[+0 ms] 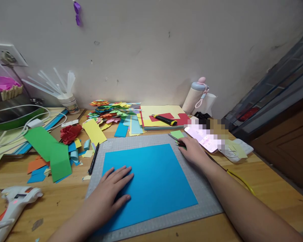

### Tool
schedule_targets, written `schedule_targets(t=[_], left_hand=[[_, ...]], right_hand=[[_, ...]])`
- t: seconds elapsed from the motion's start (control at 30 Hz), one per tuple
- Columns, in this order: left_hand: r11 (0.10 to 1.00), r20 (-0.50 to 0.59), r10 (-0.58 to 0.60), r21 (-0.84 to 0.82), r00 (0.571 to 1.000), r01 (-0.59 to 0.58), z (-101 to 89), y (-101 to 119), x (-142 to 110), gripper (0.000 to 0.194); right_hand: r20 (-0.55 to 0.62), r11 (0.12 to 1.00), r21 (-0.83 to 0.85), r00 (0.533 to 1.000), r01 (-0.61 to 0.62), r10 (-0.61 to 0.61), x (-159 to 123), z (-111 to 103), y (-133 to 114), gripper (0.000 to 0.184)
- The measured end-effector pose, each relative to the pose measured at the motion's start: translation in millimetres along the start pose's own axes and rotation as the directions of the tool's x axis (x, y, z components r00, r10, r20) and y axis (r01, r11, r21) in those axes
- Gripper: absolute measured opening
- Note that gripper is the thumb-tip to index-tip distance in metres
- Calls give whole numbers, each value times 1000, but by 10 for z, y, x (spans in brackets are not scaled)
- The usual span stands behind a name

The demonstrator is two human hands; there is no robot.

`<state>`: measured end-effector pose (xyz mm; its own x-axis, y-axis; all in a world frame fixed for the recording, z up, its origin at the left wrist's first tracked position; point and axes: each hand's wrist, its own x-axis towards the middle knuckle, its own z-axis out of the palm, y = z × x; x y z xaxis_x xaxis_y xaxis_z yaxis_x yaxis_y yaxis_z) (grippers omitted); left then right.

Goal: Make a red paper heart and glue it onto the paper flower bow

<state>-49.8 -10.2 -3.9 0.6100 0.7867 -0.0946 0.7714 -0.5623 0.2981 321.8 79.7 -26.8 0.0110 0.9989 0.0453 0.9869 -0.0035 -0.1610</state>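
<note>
A sheet of blue paper [154,181] lies on a grey cutting mat [207,198]. My left hand [116,186] rests flat on the sheet's left part, fingers spread. Past the sheet's upper right corner, my right hand [192,149] has its fingers closed around the handle of a pair of scissors [174,138]. The blades point left over the mat, and the fingers hide most of the handle. Near the scissors lies a small light green paper piece [176,134]. A black pen [93,159] lies along the mat's left edge.
At the left are green paper [50,151], a glue gun [20,198] and a cup of white sticks [69,102]. Behind the mat stand paper flowers [108,112] and a paper stack with a utility knife [165,119]. A phone [204,137] and bottle [194,95] are at right.
</note>
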Motion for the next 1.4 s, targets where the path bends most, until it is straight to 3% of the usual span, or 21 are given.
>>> schedule_targets(t=[0.17, 0.27, 0.53, 0.77, 0.93, 1.1, 1.4], left_hand=[[1000, 6, 3, 4, 1000, -3, -2, 1, -13, 54], [1000, -7, 12, 1, 1000, -12, 3, -9, -18, 55], [999, -17, 12, -35, 1000, -12, 22, -10, -16, 57], [998, -45, 23, -51, 999, -25, 38, -27, -33, 57], [999, 18, -6, -37, 1000, 7, 19, -8, -25, 55], [999, -8, 7, -54, 1000, -7, 26, -15, -36, 56], [999, 3, 0, -34, 1000, 0, 12, -8, -31, 56]], right_hand=[[-58, 990, -60, 990, -129, 126, -22, 55, -47, 45], [-77, 987, -80, 988, -138, 131, -47, 89, -80, 45], [-9, 994, -8, 994, 105, -105, 16, 141, -106, 42], [58, 935, 122, 938, 333, -342, 347, 65, 16, 45], [76, 906, 188, 914, 379, -398, 442, 32, 98, 46], [104, 872, 256, 885, 417, -454, 389, -33, 119, 44], [64, 890, 216, 904, 402, -424, 495, -14, 28, 46]])
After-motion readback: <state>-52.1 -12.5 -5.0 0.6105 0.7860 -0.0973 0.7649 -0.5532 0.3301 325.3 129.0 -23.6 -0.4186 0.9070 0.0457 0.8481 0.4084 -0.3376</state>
